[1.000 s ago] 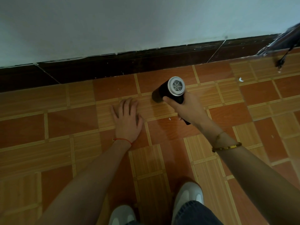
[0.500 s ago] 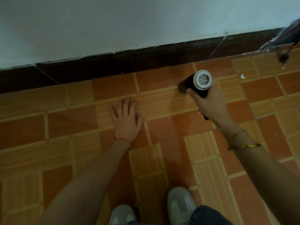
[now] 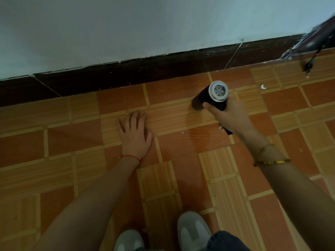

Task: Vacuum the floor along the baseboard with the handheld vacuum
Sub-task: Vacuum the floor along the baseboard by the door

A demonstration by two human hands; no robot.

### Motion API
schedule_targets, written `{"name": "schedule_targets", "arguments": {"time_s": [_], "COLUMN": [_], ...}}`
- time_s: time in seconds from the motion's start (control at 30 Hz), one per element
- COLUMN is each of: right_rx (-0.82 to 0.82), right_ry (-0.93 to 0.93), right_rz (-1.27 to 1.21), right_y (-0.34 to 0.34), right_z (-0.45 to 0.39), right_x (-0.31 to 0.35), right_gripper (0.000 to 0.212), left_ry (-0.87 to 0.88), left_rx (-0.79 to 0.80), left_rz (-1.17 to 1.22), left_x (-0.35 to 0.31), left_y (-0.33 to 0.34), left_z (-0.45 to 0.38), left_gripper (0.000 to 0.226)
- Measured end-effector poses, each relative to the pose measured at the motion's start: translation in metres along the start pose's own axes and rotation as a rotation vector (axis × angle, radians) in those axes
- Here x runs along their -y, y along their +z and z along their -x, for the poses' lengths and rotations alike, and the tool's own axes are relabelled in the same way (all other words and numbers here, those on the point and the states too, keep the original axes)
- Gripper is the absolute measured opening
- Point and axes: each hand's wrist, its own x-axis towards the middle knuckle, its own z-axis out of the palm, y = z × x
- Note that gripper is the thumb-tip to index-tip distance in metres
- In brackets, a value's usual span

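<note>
Vacuum at baseboard, right of centre.
My right hand (image 3: 231, 117) grasps the vacuum (image 3: 213, 96) near the baseboard (image 3: 145, 73); my left hand (image 3: 135, 136) lies flat, released, on the floor (image 3: 72, 138).

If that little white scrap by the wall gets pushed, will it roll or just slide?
The white scrap looks thin, curled and irregular, so it would probably skid or flutter, not roll. It seems very light, so the handheld vacuum in the right hand should likely lift it easily.
</note>
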Motion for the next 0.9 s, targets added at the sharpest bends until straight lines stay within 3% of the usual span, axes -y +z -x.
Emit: {"name": "schedule_targets", "arguments": {"time_s": [0.1,0.37,0.5,0.7,0.9], "right_rx": [-0.065,0.250,0.378,0.169,0.318], "right_ry": [-0.015,-0.018,-0.018,-0.055,-0.033], "right_rz": [0.054,-0.081,-0.058,0.034,-0.079], "right_y": [-0.012,0.013,0.013,0.002,0.007], "right_z": [-0.007,0.027,0.042,0.043,0.053], "right_x": [-0.004,0.000,0.003,-0.002,-0.008], "right_gripper": [0.039,0.050,0.042,0.052,0.038], "left_ry": [0.000,-0.010,-0.018,-0.022,-0.039], "left_rx": [0.008,0.003,0.029,0.046,0.072], "left_rz": [0.004,-0.008,-0.045,-0.076,-0.089], "left_x": [0.001,-0.001,-0.004,-0.007,-0.016], "left_y": [0.001,0.000,-0.001,-0.002,-0.007], "left_z": [0.000,-0.001,-0.001,0.000,0.000], "left_gripper": [0.049,0.051,0.052,0.051,0.051]}}
